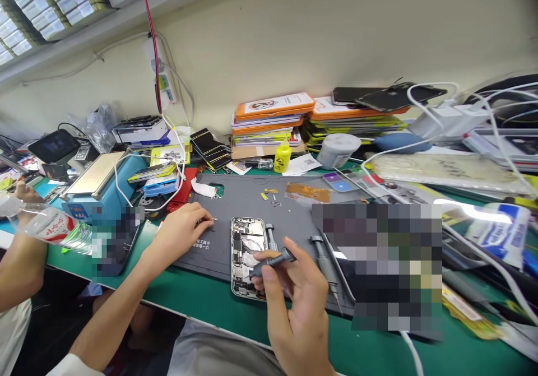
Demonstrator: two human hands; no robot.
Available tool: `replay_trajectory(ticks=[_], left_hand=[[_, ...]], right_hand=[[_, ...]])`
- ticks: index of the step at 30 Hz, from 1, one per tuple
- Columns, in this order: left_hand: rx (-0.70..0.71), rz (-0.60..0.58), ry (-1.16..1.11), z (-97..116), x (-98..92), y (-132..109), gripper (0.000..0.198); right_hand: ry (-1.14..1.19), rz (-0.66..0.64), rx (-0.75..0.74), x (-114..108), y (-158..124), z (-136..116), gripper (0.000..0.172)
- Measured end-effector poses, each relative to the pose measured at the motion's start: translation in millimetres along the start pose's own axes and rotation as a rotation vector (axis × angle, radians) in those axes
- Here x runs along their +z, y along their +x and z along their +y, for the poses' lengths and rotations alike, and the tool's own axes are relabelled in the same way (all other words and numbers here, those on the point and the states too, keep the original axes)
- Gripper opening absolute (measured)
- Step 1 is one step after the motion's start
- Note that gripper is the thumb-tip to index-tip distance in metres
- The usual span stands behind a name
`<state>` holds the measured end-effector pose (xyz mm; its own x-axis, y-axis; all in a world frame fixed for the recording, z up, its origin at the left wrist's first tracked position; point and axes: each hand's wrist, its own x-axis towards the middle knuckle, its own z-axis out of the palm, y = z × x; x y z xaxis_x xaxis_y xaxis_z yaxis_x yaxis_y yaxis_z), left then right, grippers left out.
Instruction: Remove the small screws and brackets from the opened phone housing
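My right hand (300, 303) grips a grey screwdriver (273, 261) between thumb and fingers, held at a slant over an opened phone (247, 258). Inside the white-edged phone frame, the boards and metal parts lie bare; the hand and the tool cover its lower right. To the phone's left, my left hand (185, 230) rests on the dark grey mat (269, 191) with its fingertips pinched together near tiny parts. What they hold, if anything, is too small to make out. A second screwdriver (270, 236) lies along the phone's right edge, and a third screwdriver (325, 267) lies farther right.
Loose small screws and yellow bits (271, 194) lie on the mat's far part. A yellow bottle (282, 156) and orange boxes (273, 107) stand at the back. At left are a blue machine (105, 188) and another person's arm (21, 261) by a plastic bottle (50, 224). White cables cross the right side.
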<state>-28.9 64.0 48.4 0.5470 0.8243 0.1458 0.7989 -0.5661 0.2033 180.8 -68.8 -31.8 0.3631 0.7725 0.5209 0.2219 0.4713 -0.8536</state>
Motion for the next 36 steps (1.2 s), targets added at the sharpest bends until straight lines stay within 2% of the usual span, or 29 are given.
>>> replay_trajectory(ticks=[7,16,20,23,26,30,33,36], left_hand=[[0.051,0.007,0.006,-4,7.9,1,0.017],[0.099,-0.010,-0.022,-12,9.5,-1,0.028],[0.099,0.023,-0.045,-11,8.1,1,0.028],[0.074,0.104,-0.066,-1,3.5,-6,0.025],[0.037,0.216,-0.099,19,3.7,-24,0.024],[0.052,0.334,-0.188,49,22.0,-49,0.023],[0.047,0.348,-0.196,61,39.5,-57,0.028],[0.089,0.332,-0.192,65,48.1,-59,0.030]], right_hand=[[-0.020,-0.007,-0.005,-1,4,-5,0.056],[0.014,-0.008,0.001,-2,5,-5,0.058],[-0.006,-0.006,-0.012,-3,7,-7,0.060],[-0.039,0.002,-0.040,-3,6,-6,0.063],[-0.071,-0.030,-0.095,-3,3,-3,0.067],[-0.127,-0.123,-0.183,-2,-2,3,0.072],[-0.179,-0.158,-0.191,-4,-3,4,0.071],[-0.180,-0.138,-0.166,-6,-3,4,0.066]])
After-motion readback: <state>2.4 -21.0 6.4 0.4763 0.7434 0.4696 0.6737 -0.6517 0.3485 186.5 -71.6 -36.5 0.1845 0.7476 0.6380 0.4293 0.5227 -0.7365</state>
